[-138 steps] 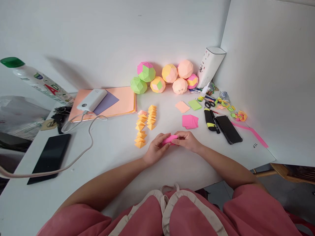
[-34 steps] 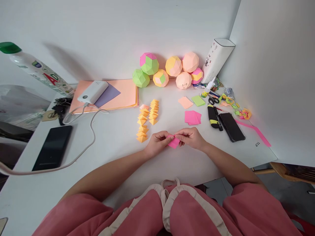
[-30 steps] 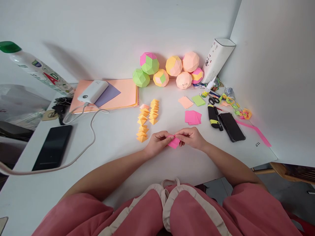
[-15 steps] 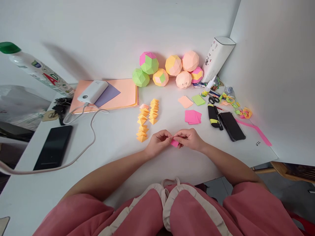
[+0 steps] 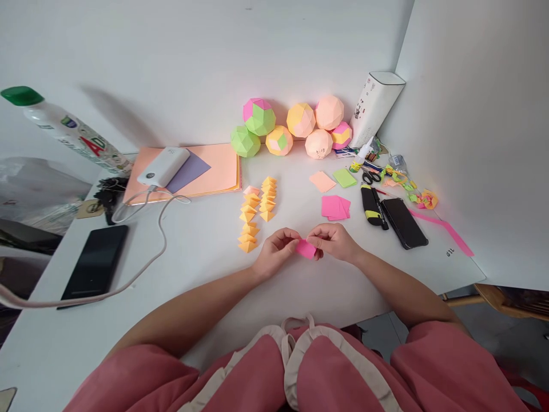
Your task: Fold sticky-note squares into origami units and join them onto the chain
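Note:
A small pink paper piece (image 5: 306,249) is held between both hands near the table's front edge. My left hand (image 5: 277,250) pinches its left side, and my right hand (image 5: 334,242) pinches its upper right side, with some fingers hidden behind. Beyond the hands lie pink paper squares (image 5: 335,207), with a peach stack (image 5: 322,181) and a green stack (image 5: 345,177) farther back. Folded orange paper pieces (image 5: 267,200) stand in two rows left of them.
Several paper balls (image 5: 279,140) line the wall. Scissors (image 5: 371,177), a cutter (image 5: 371,206) and a phone (image 5: 404,223) lie right. A power bank (image 5: 165,167) with its cable, another phone (image 5: 95,263) and a spray bottle (image 5: 81,137) are left.
My hands have moved slightly apart, and more of the pink paper shows between them. The view has shifted a little.

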Motion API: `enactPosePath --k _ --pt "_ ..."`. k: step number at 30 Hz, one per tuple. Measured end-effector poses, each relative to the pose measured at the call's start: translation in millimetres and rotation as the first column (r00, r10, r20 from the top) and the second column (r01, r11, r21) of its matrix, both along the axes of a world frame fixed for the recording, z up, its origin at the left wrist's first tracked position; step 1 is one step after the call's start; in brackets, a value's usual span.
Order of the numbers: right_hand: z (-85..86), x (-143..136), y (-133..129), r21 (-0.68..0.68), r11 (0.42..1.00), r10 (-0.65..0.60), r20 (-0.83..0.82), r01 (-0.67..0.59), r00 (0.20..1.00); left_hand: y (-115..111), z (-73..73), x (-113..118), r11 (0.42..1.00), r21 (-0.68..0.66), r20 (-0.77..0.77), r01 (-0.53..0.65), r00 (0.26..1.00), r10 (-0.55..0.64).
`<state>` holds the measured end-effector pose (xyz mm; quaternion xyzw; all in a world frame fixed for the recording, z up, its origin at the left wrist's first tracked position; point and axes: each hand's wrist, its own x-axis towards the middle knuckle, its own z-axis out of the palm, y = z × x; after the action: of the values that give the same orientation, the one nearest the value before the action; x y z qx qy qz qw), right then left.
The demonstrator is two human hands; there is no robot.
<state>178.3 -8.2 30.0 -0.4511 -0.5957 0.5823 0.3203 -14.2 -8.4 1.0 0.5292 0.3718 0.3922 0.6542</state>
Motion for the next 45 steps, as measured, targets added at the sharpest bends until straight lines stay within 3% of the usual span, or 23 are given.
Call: enactPosePath --k 3,9,14,22,27,30,37,45 --pt "-3.4 -5 -5 0.022 1.0 0.005 0.032 -0.006 0.999 -2 0.5 1 0.996 -0.008 -0.032 0.084 0.996 -0.084" --pt "-7.9 -14 -11 0.173 0.985 -0.028 0.129 0.005 0.991 -3 -3.9 2 0.997 0.036 -0.051 0.061 0.997 -0.059" --pt "-4.6 -8 -5 0.195 0.981 -0.047 0.193 0.008 0.98 -1 -2.6 1 0.999 0.041 -0.069 0.01 0.998 -0.007" --pt "-6.0 3 5 0.221 0.964 -0.166 0.075 0.146 0.983 3 -10.2 0 0.997 -0.003 0.039 -0.077 0.996 0.077" --pt "-8.4 -7 -2 0.202 0.979 0.01 0.09 -0.028 0.996 2 -8.2 -1 1.0 -0.011 0.025 -0.014 1.0 0.015" --pt "-9.4 -8 -4 0.216 0.975 0.034 0.128 -0.061 0.991 1 -6.6 -1 1.0 -0.026 0.026 0.018 1.0 -0.017" --pt "-6.4 -8 -5 0.189 0.982 -0.008 0.142 -0.019 0.99 0 -3.2 1 0.998 -0.048 -0.004 0.04 0.999 -0.04" --pt "-7.6 -4 -2 0.122 0.986 -0.125 0.052 0.118 0.991 1 -6.7 0 0.994 -0.077 -0.015 -0.076 0.997 0.075"
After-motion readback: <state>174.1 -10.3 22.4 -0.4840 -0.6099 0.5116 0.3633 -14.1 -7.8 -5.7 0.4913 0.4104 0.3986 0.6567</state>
